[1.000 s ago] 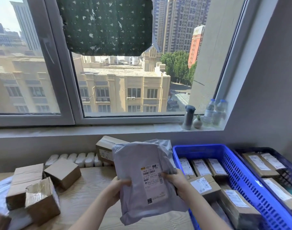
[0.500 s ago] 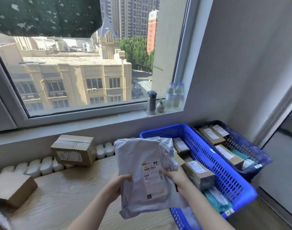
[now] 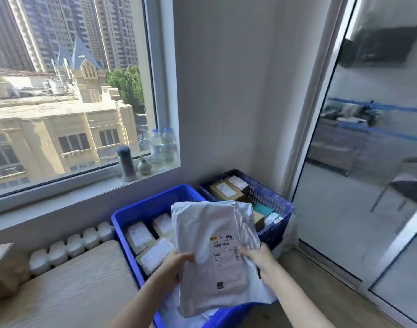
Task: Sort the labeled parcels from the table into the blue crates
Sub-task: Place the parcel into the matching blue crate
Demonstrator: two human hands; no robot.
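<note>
A grey plastic mailer bag (image 3: 209,233) with a white shipping label (image 3: 225,253) hangs upright over the near blue crate (image 3: 153,204). My left hand (image 3: 174,268) grips its left edge and my right hand (image 3: 256,255) grips its right edge beside the label. Inside the near crate lie several labelled cardboard parcels (image 3: 137,235). A second, darker blue crate (image 3: 271,200) stands behind it to the right, with labelled boxes (image 3: 224,189) in it. The mailer hides part of both crates.
A wooden table (image 3: 72,292) lies at lower left, with a cardboard box (image 3: 1,268) at its left edge and a row of white foam blocks (image 3: 70,246) along the wall. A flask, a small vase and water bottles (image 3: 161,147) stand on the windowsill. A glass door (image 3: 368,185) is to the right.
The view has swung to the right. Both hands have carried the mailer rightwards from above the table to above the near crate.
</note>
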